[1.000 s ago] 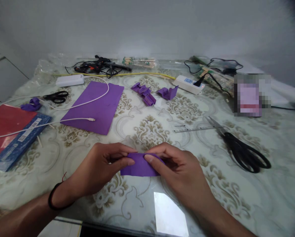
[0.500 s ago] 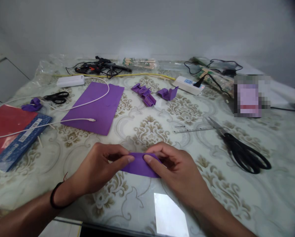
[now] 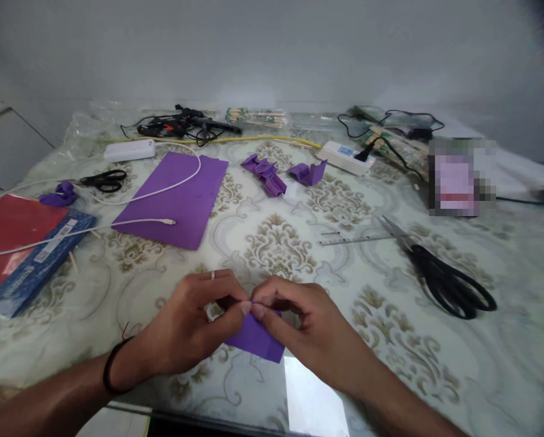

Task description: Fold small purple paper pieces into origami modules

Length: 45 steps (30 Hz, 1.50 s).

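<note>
A small piece of purple paper [image 3: 259, 341] is pinched along its far edge by both hands, above the near part of the table. My left hand [image 3: 199, 318] grips it between thumb and forefinger. Right beside those fingertips, my right hand [image 3: 306, 328] pinches the same edge, the two thumbs almost touching. Part of the paper is hidden behind the fingers. Farther back lie folded purple paper pieces [image 3: 266, 175] and another folded piece [image 3: 309, 173]. A larger purple sheet [image 3: 172, 197] rests to the left, with a white cable across it.
Large black-handled scissors [image 3: 449, 276] lie at the right, their tips over a clear ruler [image 3: 356, 239]. A white power strip [image 3: 345, 158] stands behind. On the left are smaller scissors [image 3: 105, 180] and a red-and-blue paper pack [image 3: 30, 255]. Black cables [image 3: 187, 124] lie along the wall.
Both hands have drawn together on the paper's far edge and moved slightly nearer to me. The paper now tilts and hangs lower toward the right.
</note>
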Tool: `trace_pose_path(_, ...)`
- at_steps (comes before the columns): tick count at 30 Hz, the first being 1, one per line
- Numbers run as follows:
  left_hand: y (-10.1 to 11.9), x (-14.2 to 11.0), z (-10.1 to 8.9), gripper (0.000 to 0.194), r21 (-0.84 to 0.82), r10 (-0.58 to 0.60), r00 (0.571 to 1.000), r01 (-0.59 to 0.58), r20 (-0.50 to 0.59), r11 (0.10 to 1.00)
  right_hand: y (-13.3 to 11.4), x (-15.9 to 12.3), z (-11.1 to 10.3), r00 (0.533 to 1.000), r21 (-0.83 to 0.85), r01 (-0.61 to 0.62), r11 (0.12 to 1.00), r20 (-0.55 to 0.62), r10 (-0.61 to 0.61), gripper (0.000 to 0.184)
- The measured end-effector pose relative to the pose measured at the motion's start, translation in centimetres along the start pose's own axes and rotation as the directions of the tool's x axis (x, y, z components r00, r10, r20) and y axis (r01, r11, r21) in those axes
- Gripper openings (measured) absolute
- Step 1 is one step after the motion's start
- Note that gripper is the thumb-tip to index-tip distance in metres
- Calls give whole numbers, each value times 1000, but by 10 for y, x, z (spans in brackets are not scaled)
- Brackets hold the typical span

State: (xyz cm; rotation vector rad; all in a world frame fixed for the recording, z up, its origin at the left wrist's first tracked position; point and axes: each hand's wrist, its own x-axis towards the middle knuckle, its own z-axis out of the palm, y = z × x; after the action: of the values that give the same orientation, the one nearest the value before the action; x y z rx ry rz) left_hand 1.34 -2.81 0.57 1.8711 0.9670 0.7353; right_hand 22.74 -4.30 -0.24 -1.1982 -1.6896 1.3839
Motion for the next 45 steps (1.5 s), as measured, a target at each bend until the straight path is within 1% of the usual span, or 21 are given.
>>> trace_pose_path(2, 1, 0, -1, 17, -20, 17, 1000, -17, 22, 1000, 0, -1, 1, 999, 1, 34, 999, 4, -34, 18)
trace_pose_path(5, 3, 0, -1, 15, -17, -41, 998, 42, 49, 999, 0, -2, 0, 998, 27, 52, 998, -39, -51, 19)
trace_pose_path(7, 4, 0, 0, 15, 2, -71, 996, 71, 53, 997, 0, -2, -1, 998, 52, 41, 998, -56, -38, 19)
trace_pose_path(10, 3, 0, 1, 16, 25, -79, 996, 78, 41, 997, 0, -1, 0, 997, 58, 22, 998, -76, -18, 19)
trace_pose_path(12, 3, 1, 1, 16, 40, -90, 994, 88, 55, 995, 0, 0, 1, 997, 60, 14, 998, -82, -9, 18)
trace_pose_path(14, 3, 1, 1, 18, 71, -73, 995, 68, 64, 995, 0, 1, 2, 997, 88, -1, 996, -72, 8, 17)
trace_pose_path(17, 5, -2, -1, 19, 117, 14, 1000, -16, 22, 993, -1, 0, -1, 998, 138, -16, 990, -58, 25, 17)
trace_pose_path(19, 6, -3, -3, 17, 133, 50, 998, -47, -24, 990, -2, 0, -4, 998, 139, -7, 990, -59, 15, 18)
trace_pose_path(23, 9, -5, -10, 15, 167, 54, 993, -36, -107, 985, -2, 0, -12, 998, 80, 27, 996, -56, -22, 18)
trace_pose_path(26, 10, -2, -14, 17, 164, 28, 991, -6, -132, 986, -2, 0, -19, 997, 62, 48, 997, -57, -45, 18)
trace_pose_path(28, 10, 0, -15, 21, 146, -27, 994, 41, -101, 988, -1, 1, -22, 996, 47, 62, 997, -59, -59, 18)
trace_pose_path(31, 8, 3, -16, 20, 134, -128, 991, 132, -40, 982, 0, 3, -25, 997, -12, 66, 998, -46, -66, 19)
trace_pose_path(33, 8, 5, -15, 20, 145, -161, 986, 165, -34, 976, 0, 5, -24, 997, -50, 64, 997, -29, -66, 18)
trace_pose_path(37, 6, 4, -9, 20, 148, -157, 987, 153, 18, 977, 1, 5, -14, 998, -46, 62, 997, -25, -63, 11)
trace_pose_path(41, 6, 3, -5, 21, 151, -157, 985, 145, 67, 978, -1, 2, -6, 996, -57, 46, 997, -78, -50, 19)
trace_pose_path(45, 9, 2, -8, 27, 173, -93, 990, 74, 105, 982, -3, 1, -6, 993, -90, 67, 994, -95, -75, 19)
